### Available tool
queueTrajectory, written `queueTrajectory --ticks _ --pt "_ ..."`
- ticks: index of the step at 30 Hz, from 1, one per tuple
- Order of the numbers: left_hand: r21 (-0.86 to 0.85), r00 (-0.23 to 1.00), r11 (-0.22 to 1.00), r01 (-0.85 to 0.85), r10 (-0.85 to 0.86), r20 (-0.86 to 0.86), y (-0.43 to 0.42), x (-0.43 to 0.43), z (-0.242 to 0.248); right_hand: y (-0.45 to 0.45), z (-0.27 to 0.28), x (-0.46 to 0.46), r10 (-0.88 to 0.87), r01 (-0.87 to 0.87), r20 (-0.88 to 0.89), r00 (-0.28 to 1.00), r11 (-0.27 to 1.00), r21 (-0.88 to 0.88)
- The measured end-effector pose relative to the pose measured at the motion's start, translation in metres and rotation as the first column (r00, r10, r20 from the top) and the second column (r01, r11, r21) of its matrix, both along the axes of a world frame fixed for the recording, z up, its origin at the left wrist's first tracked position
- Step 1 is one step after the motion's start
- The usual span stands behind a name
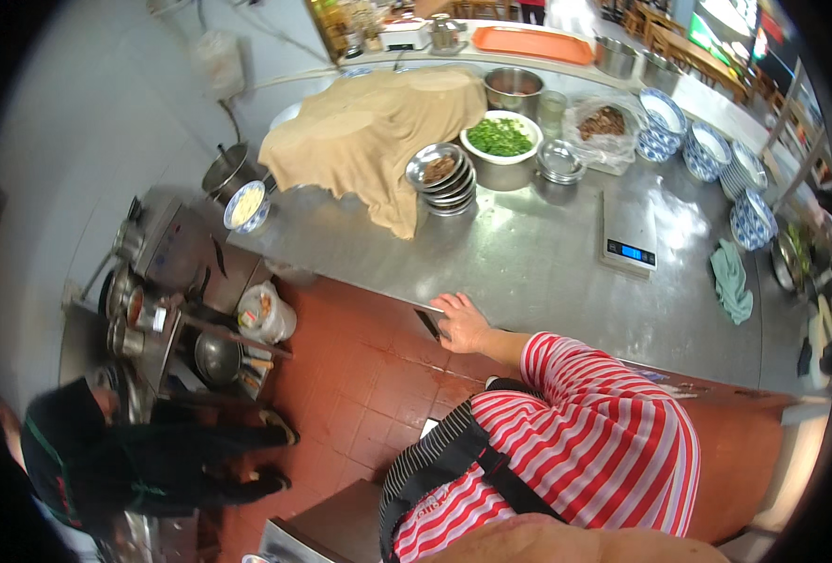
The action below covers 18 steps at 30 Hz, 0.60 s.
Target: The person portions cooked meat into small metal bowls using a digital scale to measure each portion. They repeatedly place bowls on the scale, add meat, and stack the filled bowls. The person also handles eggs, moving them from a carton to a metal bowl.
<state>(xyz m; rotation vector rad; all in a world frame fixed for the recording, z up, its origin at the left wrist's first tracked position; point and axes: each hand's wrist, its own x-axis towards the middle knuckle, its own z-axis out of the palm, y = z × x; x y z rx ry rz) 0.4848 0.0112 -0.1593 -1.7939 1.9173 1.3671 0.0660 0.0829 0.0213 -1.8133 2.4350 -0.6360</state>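
My right hand [463, 325] rests at the near edge of the stainless steel counter [528, 281], fingers spread and holding nothing. My left hand is out of view. Beyond my right hand stand stacked metal dishes [444, 176], the top one holding brown food, beside a beige cloth [360, 127] draped over hidden things. Chopped green herbs fill a white bowl [502, 138]. Small metal dishes [561, 162] are stacked near a plastic bag of brown food [602, 125]. A digital scale [629, 232] with a lit display lies to the right, near a crumpled green cloth [731, 281].
A co-worker in dark clothing [141, 457] is at the lower left, near metal shelving with a wok [217, 357]. A lined bucket [267, 313] stands on the red tiled floor [360, 373]. Blue-and-white bowls [706, 151] stand at the right; an orange tray [532, 46] lies on the ledge.
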Motion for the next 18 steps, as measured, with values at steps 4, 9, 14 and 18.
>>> queueTrajectory --ticks 4,9,14,18 --pt "-0.008 0.999 0.999 0.035 -0.035 -0.024 -0.009 -0.047 0.017 0.001 0.006 -0.001 0.037 -0.037 0.052 0.998 0.999 -0.011" --pt "-0.023 0.998 0.999 0.049 -0.049 -0.031 -0.014 -0.088 0.031 0.006 0.002 -0.012 0.129 -0.116 0.231 0.964 0.991 -0.068" --pt "-0.057 0.997 0.997 0.06 -0.062 -0.048 -0.016 -0.118 0.042 0.005 -0.004 -0.036 0.265 -0.238 0.39 0.882 0.964 -0.118" --pt "-0.141 0.987 0.987 0.076 -0.094 -0.127 -0.027 -0.148 0.066 0.004 -0.005 -0.058 0.395 -0.251 0.543 0.742 0.913 -0.321"
